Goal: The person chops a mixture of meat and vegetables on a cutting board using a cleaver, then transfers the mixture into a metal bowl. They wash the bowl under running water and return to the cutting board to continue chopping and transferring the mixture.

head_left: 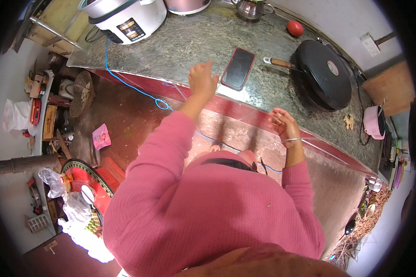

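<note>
My left hand (202,81) reaches over the front edge of the stone counter, its index finger stretched forward and the others bent. It holds nothing that I can see. Just right of it a dark-screened smartphone (238,68) in a red case lies flat, apart from the fingers. My right hand (284,124) hovers at the counter's edge with loosely bent fingers apart and an empty palm. A thin bangle circles that wrist. Beyond it, a black round pan (315,87) with a wooden handle (282,63) rests on the counter.
A white electric cooker (145,21), a pink-lidded pot (186,4), a metal pot (250,9) and a red tomato-like ball (295,28) stand at the back. Ginger (349,122) and a small pink pot (371,123) are at right. A blue cord (129,85) hangs over the edge.
</note>
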A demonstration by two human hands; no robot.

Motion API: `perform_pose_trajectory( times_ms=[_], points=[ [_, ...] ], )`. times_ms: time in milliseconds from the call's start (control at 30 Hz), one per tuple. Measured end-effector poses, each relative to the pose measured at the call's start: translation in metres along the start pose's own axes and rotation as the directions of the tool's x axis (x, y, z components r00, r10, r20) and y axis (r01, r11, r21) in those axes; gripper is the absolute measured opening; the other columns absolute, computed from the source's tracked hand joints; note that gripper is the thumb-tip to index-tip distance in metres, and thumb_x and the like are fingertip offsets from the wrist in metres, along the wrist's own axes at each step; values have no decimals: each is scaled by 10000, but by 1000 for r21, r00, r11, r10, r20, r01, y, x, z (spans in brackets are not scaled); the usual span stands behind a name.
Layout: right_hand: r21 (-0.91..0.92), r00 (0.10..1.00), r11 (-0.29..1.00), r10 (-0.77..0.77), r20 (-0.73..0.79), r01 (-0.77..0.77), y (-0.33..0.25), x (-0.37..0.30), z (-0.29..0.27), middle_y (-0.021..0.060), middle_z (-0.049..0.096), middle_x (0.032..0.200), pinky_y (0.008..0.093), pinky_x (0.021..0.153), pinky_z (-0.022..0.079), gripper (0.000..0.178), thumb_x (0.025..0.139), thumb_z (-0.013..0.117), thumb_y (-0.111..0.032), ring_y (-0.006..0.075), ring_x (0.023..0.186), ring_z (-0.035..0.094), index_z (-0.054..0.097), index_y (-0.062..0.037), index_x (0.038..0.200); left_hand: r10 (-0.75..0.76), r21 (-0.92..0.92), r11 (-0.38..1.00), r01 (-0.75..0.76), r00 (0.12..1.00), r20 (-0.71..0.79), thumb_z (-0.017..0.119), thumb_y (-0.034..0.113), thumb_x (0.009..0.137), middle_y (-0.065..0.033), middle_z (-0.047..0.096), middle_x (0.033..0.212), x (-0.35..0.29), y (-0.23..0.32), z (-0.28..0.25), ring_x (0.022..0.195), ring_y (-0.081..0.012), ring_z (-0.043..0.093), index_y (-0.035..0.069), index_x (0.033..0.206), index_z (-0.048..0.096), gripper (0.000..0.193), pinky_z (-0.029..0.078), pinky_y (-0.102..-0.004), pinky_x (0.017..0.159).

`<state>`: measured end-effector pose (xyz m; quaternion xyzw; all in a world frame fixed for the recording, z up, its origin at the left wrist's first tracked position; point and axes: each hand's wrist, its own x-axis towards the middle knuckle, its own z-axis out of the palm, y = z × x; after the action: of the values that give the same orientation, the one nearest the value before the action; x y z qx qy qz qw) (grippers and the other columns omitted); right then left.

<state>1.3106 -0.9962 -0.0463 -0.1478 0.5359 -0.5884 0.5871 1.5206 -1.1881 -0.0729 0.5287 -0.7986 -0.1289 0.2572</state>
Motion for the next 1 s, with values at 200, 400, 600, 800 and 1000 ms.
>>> perform_pose_trajectory(
  times_ms=[200,400,600,800,1000],
  points=[
    [-211,966,970,166,198,-123,-4,-8,0,92,574,844,287,634,470,207,795,499,-108,166,703,564,510,9,965,-6,81,997,6,1000,-6,586,209,718,-143,487,939,24,-20,-12,915,-316,414,158,1106,495,402,370,-388,797],
    [-521,843,770,514,160,-370,22,0,-60,66,586,808,255,586,456,142,785,516,-93,140,693,552,542,-13,899,31,153,987,-45,995,95,525,204,762,-154,489,927,77,-23,-7,919,-326,412,202,1139,481,379,374,-407,789],
    [-547,660,474,722,-207,-690,68,18,-137,71,579,688,288,447,453,70,757,532,-81,146,515,524,561,-40,807,2,270,961,-67,973,232,482,201,790,-174,487,933,161,-17,35,914,-344,416,224,1160,454,372,381,-412,776],
    [-494,506,321,808,-302,-808,96,4,-190,94,585,752,329,439,460,133,784,507,-112,178,533,541,549,-49,893,-27,415,906,-81,968,248,470,188,782,-181,479,931,240,-21,87,920,-349,422,240,1177,431,400,398,-401,757],
    [-398,378,230,857,-349,-888,112,-6,-202,94,585,755,330,443,459,135,783,507,-114,179,538,541,549,-50,894,-40,535,839,-98,970,240,487,121,730,-158,476,928,284,-28,112,912,-334,427,265,1180,436,475,405,-384,747]
  ],
)
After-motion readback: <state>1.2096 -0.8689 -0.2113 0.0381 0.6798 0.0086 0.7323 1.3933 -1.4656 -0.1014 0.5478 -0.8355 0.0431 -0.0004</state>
